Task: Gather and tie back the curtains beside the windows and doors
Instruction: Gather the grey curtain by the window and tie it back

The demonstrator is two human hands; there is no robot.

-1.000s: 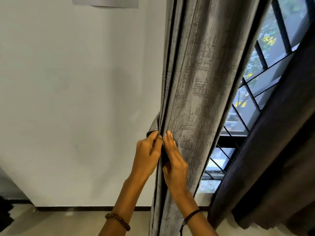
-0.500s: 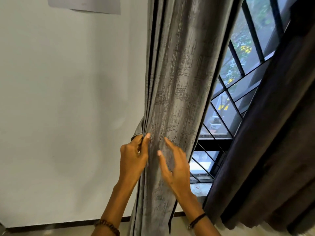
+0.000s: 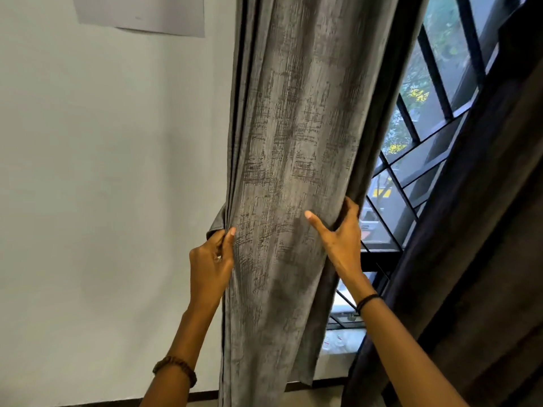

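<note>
Head view: mid-frame, the left hand is pinching the curtain edge while the right hand is gripping its opposite edge.

Fingertips of the right hand are hidden behind the grey curtain.

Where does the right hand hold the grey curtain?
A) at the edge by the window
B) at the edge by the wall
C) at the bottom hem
A: the right hand curls round the edge of the grey curtain beside the window; the left hand holds the wall-side edge.
</note>
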